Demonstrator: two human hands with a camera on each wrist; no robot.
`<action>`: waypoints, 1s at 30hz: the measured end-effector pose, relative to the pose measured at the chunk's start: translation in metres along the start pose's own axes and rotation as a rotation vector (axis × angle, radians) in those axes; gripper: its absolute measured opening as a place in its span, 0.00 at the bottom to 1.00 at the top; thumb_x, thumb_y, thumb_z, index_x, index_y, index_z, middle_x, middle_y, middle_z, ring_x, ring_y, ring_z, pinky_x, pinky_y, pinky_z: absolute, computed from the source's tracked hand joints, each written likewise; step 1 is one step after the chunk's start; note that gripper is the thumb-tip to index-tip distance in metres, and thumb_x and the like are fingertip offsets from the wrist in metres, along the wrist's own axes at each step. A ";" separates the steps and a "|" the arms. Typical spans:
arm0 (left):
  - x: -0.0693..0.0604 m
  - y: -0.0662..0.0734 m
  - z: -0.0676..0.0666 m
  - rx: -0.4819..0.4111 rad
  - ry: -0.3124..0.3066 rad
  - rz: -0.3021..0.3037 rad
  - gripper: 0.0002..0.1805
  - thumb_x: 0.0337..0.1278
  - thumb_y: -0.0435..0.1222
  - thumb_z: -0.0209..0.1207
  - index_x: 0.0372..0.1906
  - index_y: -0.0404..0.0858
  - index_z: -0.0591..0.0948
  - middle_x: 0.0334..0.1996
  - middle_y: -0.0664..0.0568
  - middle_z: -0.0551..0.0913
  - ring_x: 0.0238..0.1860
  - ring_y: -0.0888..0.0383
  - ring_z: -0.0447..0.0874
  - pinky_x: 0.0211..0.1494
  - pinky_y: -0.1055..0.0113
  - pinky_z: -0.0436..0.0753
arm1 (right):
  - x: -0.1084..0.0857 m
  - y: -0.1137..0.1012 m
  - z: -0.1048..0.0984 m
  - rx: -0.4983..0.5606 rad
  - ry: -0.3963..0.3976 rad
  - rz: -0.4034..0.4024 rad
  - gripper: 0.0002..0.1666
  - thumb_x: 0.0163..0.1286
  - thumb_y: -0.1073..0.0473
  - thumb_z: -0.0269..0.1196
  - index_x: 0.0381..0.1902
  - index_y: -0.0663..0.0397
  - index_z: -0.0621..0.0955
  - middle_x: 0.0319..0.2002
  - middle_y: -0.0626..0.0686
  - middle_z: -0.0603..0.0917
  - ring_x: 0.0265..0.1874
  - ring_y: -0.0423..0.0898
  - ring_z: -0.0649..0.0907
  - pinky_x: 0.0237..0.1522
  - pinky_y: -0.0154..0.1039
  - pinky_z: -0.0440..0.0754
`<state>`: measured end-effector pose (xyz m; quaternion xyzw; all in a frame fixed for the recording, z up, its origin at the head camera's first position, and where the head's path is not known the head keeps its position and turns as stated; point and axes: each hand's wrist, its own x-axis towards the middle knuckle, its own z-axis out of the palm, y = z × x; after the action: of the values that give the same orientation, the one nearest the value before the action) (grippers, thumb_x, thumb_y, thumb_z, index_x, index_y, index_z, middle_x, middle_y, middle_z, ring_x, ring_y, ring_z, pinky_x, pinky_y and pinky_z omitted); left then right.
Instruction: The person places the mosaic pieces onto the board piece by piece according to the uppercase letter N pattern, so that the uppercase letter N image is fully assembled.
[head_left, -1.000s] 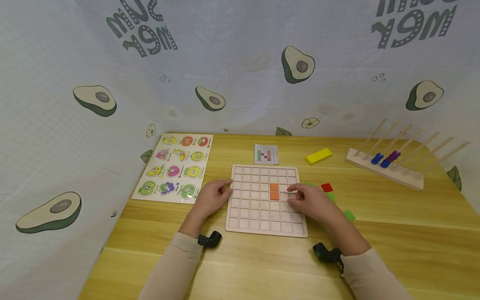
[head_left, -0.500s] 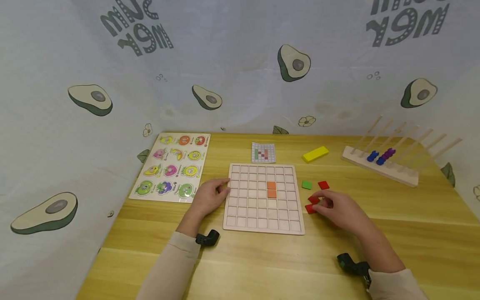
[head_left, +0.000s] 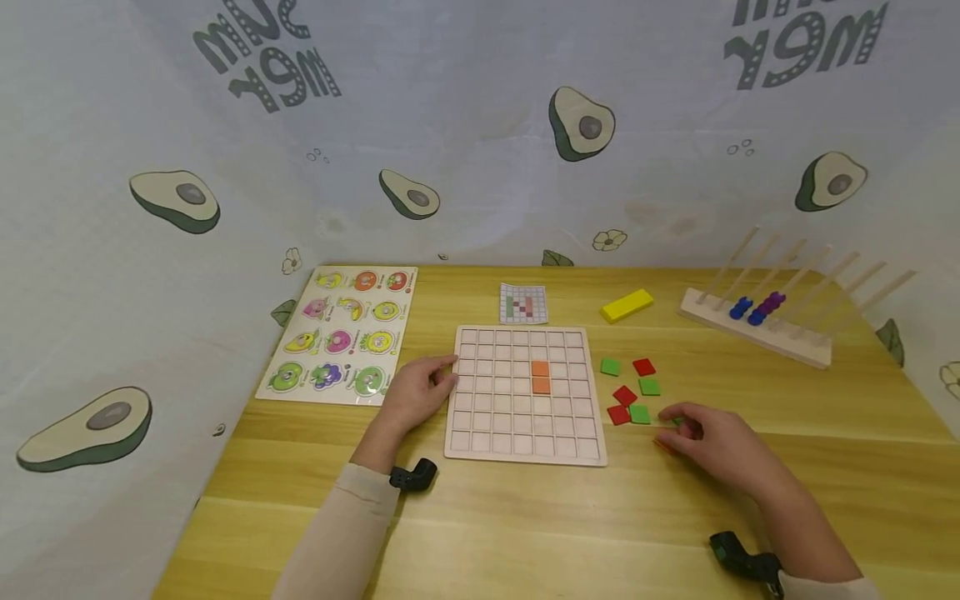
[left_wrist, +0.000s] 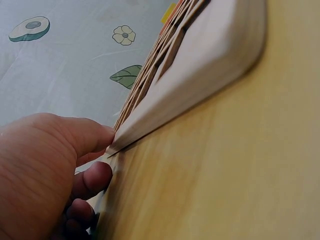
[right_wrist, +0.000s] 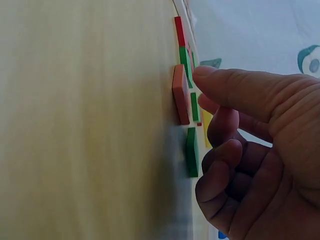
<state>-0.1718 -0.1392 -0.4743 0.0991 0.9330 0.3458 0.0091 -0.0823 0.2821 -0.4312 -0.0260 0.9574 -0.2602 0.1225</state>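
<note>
My left hand (head_left: 412,393) rests at the left edge of the pale wooden grid board (head_left: 480,429), its thumb (left_wrist: 97,135) touching the rim in the left wrist view. Two orange tiles (head_left: 541,377) sit one above the other in the board's cells. To the right of the board, my right hand (head_left: 723,446) hovers low over the table with its fingers loosely bent. An orange tile (right_wrist: 181,95) stands near its thumb, with a visible gap between them. A green tile (right_wrist: 192,152) lies by its curled fingers. Several red tiles (head_left: 625,396) and green tiles (head_left: 639,414) lie between that hand and the board.
Behind the board lies a small pattern card (head_left: 523,303). A yellow block (head_left: 627,306) is at the back right, beside a pegged wooden stand (head_left: 757,332) with blue and purple beads. On the left lies a fruit puzzle board (head_left: 337,337). A printed curtain (head_left: 480,133) encloses the table.
My right hand has moved from the board's right side rightward and toward me, past the loose tiles, uncovering several red and green ones. The left hand stays at the board's edge.
</note>
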 end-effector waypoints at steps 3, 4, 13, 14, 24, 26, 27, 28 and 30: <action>0.000 0.000 -0.001 -0.003 -0.006 -0.006 0.20 0.69 0.43 0.63 0.62 0.44 0.84 0.30 0.55 0.81 0.32 0.59 0.75 0.40 0.64 0.75 | -0.003 0.003 0.001 -0.015 -0.004 0.012 0.27 0.72 0.38 0.63 0.51 0.56 0.84 0.30 0.48 0.75 0.28 0.42 0.71 0.28 0.35 0.65; 0.000 -0.001 -0.001 -0.005 -0.008 -0.008 0.20 0.69 0.43 0.62 0.62 0.44 0.84 0.30 0.55 0.81 0.32 0.59 0.75 0.40 0.64 0.75 | -0.004 0.004 0.001 -0.014 -0.010 0.018 0.27 0.72 0.38 0.63 0.51 0.56 0.84 0.30 0.48 0.75 0.28 0.42 0.71 0.28 0.35 0.65; 0.000 -0.001 0.000 -0.026 -0.013 -0.002 0.20 0.69 0.42 0.63 0.62 0.44 0.84 0.30 0.55 0.81 0.32 0.59 0.74 0.39 0.64 0.75 | -0.003 0.003 0.000 -0.008 -0.048 0.018 0.21 0.73 0.44 0.64 0.52 0.53 0.85 0.30 0.48 0.75 0.30 0.44 0.72 0.28 0.35 0.65; 0.000 0.000 0.000 -0.027 -0.012 0.001 0.20 0.69 0.42 0.63 0.62 0.43 0.84 0.30 0.55 0.81 0.32 0.59 0.74 0.40 0.64 0.75 | -0.002 0.002 0.000 -0.011 -0.045 0.008 0.20 0.73 0.45 0.64 0.52 0.53 0.85 0.30 0.48 0.75 0.30 0.44 0.72 0.28 0.35 0.65; -0.001 0.001 0.000 -0.019 -0.008 -0.010 0.20 0.69 0.43 0.62 0.62 0.44 0.84 0.30 0.55 0.81 0.32 0.59 0.74 0.40 0.64 0.75 | 0.000 0.006 -0.001 -0.020 -0.042 -0.035 0.18 0.74 0.50 0.64 0.54 0.54 0.85 0.30 0.48 0.74 0.31 0.44 0.72 0.30 0.35 0.66; -0.001 0.002 0.000 -0.023 -0.009 -0.013 0.20 0.69 0.43 0.62 0.62 0.44 0.84 0.30 0.55 0.81 0.32 0.59 0.74 0.40 0.64 0.75 | -0.001 0.008 -0.002 -0.019 -0.043 -0.027 0.19 0.74 0.50 0.64 0.55 0.56 0.84 0.30 0.48 0.74 0.30 0.44 0.71 0.30 0.35 0.65; -0.001 0.002 -0.001 -0.026 -0.009 -0.014 0.20 0.69 0.43 0.63 0.62 0.44 0.84 0.30 0.55 0.81 0.32 0.59 0.74 0.40 0.64 0.75 | -0.002 0.009 -0.002 -0.017 -0.042 -0.023 0.20 0.73 0.50 0.65 0.56 0.56 0.83 0.30 0.48 0.74 0.30 0.44 0.71 0.29 0.35 0.65; -0.001 0.002 -0.001 -0.027 -0.008 -0.013 0.20 0.69 0.42 0.63 0.62 0.44 0.84 0.30 0.55 0.81 0.32 0.59 0.74 0.40 0.64 0.75 | -0.002 0.010 -0.002 -0.014 -0.043 -0.019 0.20 0.73 0.50 0.65 0.56 0.56 0.83 0.30 0.48 0.74 0.29 0.43 0.71 0.29 0.35 0.65; -0.001 0.003 -0.001 -0.027 -0.007 -0.012 0.20 0.68 0.42 0.63 0.62 0.44 0.84 0.30 0.55 0.81 0.32 0.59 0.74 0.40 0.64 0.75 | -0.003 0.012 -0.003 -0.005 -0.047 -0.013 0.20 0.72 0.50 0.66 0.56 0.56 0.83 0.30 0.48 0.74 0.28 0.42 0.71 0.28 0.35 0.65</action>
<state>-0.1704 -0.1385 -0.4716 0.0948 0.9287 0.3582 0.0159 -0.0795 0.2940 -0.4339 -0.0384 0.9548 -0.2578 0.1431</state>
